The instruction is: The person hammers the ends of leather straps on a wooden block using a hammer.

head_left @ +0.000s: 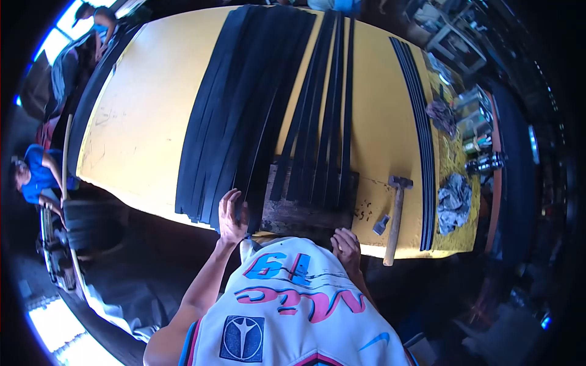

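My left hand (pixel 232 218) lies at the near ends of a wide bundle of long black strips (pixel 238 110), its fingers stretched out and touching them. To the right, several separate black strips (pixel 332 122) fan out, their near ends resting on a dark wooden board (pixel 293 216). My right hand (pixel 347 245) is by the near right corner of this board, with its fingers bent in; whatever they hold, if anything, is hidden. A hammer (pixel 397 219) with a wooden handle and a small metal blade (pixel 381 224) lie right of the board.
The yellow table (pixel 143 110) carries a narrow stack of striped black strips (pixel 418 134) on its right side. Beyond it are a crumpled grey cloth (pixel 455 204), a dark rag (pixel 441 116) and bottles (pixel 476 145). A person in blue (pixel 41 174) is at the left; another person (pixel 104 24) is farther back.
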The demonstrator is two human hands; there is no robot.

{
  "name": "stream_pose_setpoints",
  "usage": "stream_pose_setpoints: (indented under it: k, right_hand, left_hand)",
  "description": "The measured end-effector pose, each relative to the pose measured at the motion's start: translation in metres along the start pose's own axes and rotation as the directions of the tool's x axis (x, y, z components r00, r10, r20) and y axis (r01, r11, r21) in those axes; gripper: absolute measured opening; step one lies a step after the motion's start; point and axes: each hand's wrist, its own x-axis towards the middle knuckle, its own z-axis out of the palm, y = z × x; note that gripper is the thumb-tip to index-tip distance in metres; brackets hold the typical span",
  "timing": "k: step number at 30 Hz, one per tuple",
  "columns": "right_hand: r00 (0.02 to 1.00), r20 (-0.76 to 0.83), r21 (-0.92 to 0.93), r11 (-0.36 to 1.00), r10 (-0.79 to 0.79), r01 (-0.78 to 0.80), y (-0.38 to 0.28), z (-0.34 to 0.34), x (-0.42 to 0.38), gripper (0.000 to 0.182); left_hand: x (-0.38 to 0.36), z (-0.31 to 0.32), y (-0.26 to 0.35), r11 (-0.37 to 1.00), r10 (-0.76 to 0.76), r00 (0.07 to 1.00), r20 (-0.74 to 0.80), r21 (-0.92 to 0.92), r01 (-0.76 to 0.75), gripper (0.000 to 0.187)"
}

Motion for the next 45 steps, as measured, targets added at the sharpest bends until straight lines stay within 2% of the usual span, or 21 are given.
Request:
stream_pose_setpoints:
  k: [1,3,7,9,11,13,17,20,24,25,26,27,28,34,37,39,40,41,42,43,45]
  right_hand:
    - [1.0,0.016,0.001,1.0,-0.015,0.015,-0.003,-0.005,-0.003,0.01]
    - [0.892,0.32,0.098,0.925,0.319,-0.366,-0.01,-0.016,-0.012,0.011]
    - [0.89,0.036,-0.029,0.891,0.454,-0.453,0.009,-0.025,-0.017,0.019]
    - [0.789,-0.145,0.078,0.802,0.597,-0.593,0.042,-0.031,-0.004,0.022]
    - [0.743,-0.249,-0.088,0.749,0.621,-0.656,0.073,-0.038,0.007,0.029]
    - [0.655,-0.159,-0.204,0.624,0.739,-0.754,0.093,-0.037,0.018,0.039]
    - [0.651,-0.189,-0.42,0.539,0.735,-0.73,0.117,-0.023,0.021,0.048]
    - [0.614,-0.197,-0.134,0.599,0.764,-0.789,0.132,-0.021,0.021,0.056]
    - [0.625,0.207,0.257,0.574,0.753,-0.777,0.087,-0.041,0.026,0.058]
    - [0.759,0.202,0.277,0.707,0.619,-0.65,0.081,-0.036,0.024,0.06]
    - [0.812,0.247,0.452,0.678,0.529,-0.579,0.056,-0.042,0.034,0.061]
    - [0.828,0.285,0.483,0.674,0.482,-0.559,0.049,-0.039,0.03,0.061]
    - [0.831,0.354,0.452,0.699,0.429,-0.554,0.023,-0.053,0.044,0.058]
    - [0.687,0.702,0.584,0.399,0.188,-0.707,0.038,-0.077,0.053,0.043]
    - [0.646,0.755,0.55,0.428,0.112,-0.717,0.04,-0.081,0.064,0.041]
    - [0.747,0.652,0.647,0.421,0.126,-0.636,0.068,-0.073,0.066,0.037]
    - [0.854,0.486,0.675,0.542,0.185,-0.501,0.099,-0.064,0.064,0.034]
    - [0.863,0.403,0.56,0.663,0.305,-0.496,0.131,-0.063,0.065,0.037]
    - [0.996,-0.064,0.087,0.995,0.061,-0.055,0.179,-0.054,0.052,0.04]
    - [0.858,0.191,0.081,0.863,0.477,-0.498,0.235,-0.051,0.046,0.082]
    - [0.586,0.356,0.063,0.607,0.728,-0.793,0.246,-0.056,0.05,0.081]
  left_hand:
    - [-0.003,-0.003,-0.004,1.0,-0.019,1.0,-0.012,0.001,0.019,0.034]
    - [-0.008,-0.008,-0.011,0.999,-0.038,0.997,-0.064,0.016,0.04,0.032]
    - [-0.017,-0.017,-0.015,0.989,-0.118,0.99,-0.078,-0.093,0.111,0.027]
    - [-0.022,-0.015,-0.017,0.985,-0.15,0.987,-0.048,-0.091,0.146,0.027]
    - [-0.02,-0.014,-0.009,0.959,-0.173,0.985,-0.004,-0.227,0.167,0.021]
    - [-0.014,-0.007,-0.003,0.971,-0.098,0.995,0.008,-0.217,0.097,0.021]
    - [0.007,0.011,0.037,0.895,-0.048,0.967,0.251,-0.419,0.154,0.019]
    - [0.024,0.036,0.074,0.868,0.096,0.902,0.421,-0.478,0.131,0.021]
    - [0.013,0.103,0.119,0.67,0.192,0.755,0.627,-0.646,0.366,0.03]
    - [-0.009,0.137,0.116,0.615,0.307,0.839,0.45,-0.766,0.186,0.035]
    - [-0.033,0.171,0.114,0.543,0.406,0.879,0.25,-0.839,-0.012,0.041]
    - [-0.019,0.145,0.146,0.689,0.295,0.731,0.615,-0.667,0.284,0.042]
    - [-0.021,0.149,0.154,0.683,0.283,0.69,0.666,-0.645,0.342,0.042]
    - [-0.055,0.15,0.161,0.621,0.122,0.61,0.783,-0.539,0.568,0.041]
    - [-0.066,0.141,0.165,0.535,-0.061,0.638,0.768,-0.514,0.67,0.041]
    - [-0.066,0.121,0.174,0.32,-0.238,0.544,0.804,-0.464,0.826,0.054]
    - [-0.068,0.124,0.17,0.216,-0.363,0.53,0.766,-0.484,0.848,0.048]
    - [-0.072,0.129,0.163,0.111,-0.478,0.494,0.726,-0.508,0.854,0.044]
    - [-0.074,0.135,0.148,-0.009,-0.48,0.529,0.699,-0.608,0.794,0.044]
    - [-0.076,0.138,0.136,-0.128,-0.485,0.561,0.671,-0.689,0.713,0.044]
    - [-0.061,0.105,0.139,-0.036,-0.61,0.573,0.547,-0.742,0.67,0.047]
